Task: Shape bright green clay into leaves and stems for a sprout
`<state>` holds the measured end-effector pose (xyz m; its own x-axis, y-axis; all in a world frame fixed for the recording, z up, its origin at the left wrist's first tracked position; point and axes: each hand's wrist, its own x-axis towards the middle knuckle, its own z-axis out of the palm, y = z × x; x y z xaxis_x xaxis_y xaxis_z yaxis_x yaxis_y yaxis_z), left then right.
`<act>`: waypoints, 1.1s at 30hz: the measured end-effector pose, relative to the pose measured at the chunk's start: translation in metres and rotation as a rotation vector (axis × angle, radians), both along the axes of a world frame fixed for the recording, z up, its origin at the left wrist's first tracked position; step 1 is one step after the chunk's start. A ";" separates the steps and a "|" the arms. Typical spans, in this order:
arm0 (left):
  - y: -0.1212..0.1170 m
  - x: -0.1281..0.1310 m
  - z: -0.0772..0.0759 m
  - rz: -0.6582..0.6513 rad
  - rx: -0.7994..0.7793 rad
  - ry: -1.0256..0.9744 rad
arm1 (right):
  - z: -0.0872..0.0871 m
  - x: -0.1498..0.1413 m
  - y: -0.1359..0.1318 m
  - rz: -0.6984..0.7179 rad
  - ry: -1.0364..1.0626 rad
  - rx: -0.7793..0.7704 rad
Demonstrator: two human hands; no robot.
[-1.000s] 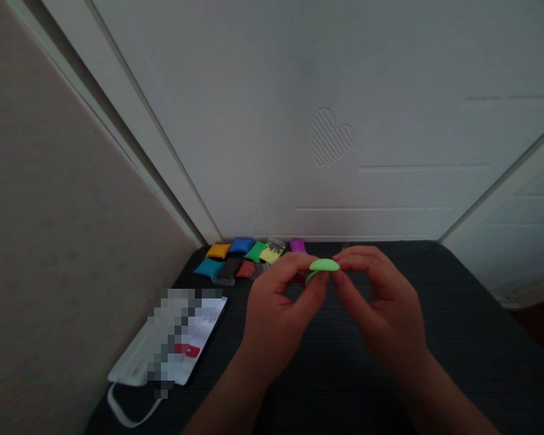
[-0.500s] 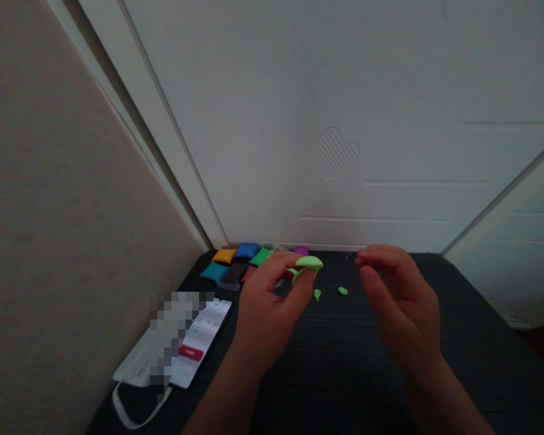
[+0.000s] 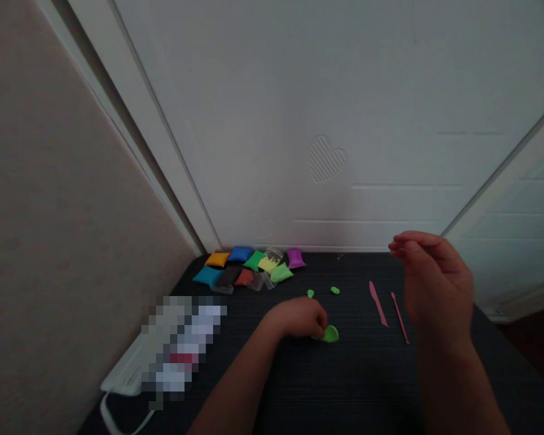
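My left hand [image 3: 299,319] rests low on the dark table [image 3: 353,386], its fingers closed on a flattened green clay piece [image 3: 330,333] that touches the tabletop. My right hand [image 3: 435,284] hovers in the air to the right, fingers loosely curled and apart, holding nothing. Two small green clay bits [image 3: 310,293] [image 3: 335,290] lie on the table just beyond my left hand. Two pink modelling tools [image 3: 378,304] [image 3: 399,318] lie between my hands, under my right hand.
Several coloured clay packets [image 3: 249,269] sit at the back left by the white wall [image 3: 326,121]. A phone [image 3: 181,344] lies on a white pouch with a strap at the left edge.
My left hand dropped from chest height to the table with the green clay. My right hand let go of it and moved off to the right and up. The pink tools came into view.
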<state>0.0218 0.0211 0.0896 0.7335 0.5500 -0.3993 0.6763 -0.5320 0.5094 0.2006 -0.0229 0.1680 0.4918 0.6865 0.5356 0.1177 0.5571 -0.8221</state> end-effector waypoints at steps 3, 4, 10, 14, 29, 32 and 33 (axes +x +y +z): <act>0.008 0.007 -0.022 0.018 -0.018 0.076 | -0.003 -0.001 0.004 -0.001 -0.082 -0.038; 0.009 0.007 -0.025 0.031 -0.014 0.095 | -0.003 -0.001 0.005 -0.001 -0.101 -0.043; 0.010 0.000 -0.024 0.125 0.050 0.140 | -0.003 0.005 0.013 -0.025 -0.105 -0.054; 0.020 -0.013 -0.024 0.213 0.139 0.087 | -0.003 0.006 0.015 0.015 -0.094 -0.064; 0.040 -0.006 -0.056 0.316 0.330 -0.283 | -0.024 0.008 0.035 0.156 -0.455 -0.257; 0.040 -0.008 -0.061 0.355 0.364 -0.332 | -0.037 0.006 0.044 0.204 -0.713 -0.411; 0.040 -0.009 -0.063 0.373 0.377 -0.347 | -0.042 0.005 0.046 0.242 -0.828 -0.476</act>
<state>0.0130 0.0613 0.0262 0.5174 0.8500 0.0986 0.6799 -0.4783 0.5559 0.2052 0.0229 0.1256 -0.0957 0.9526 0.2888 0.6839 0.2738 -0.6763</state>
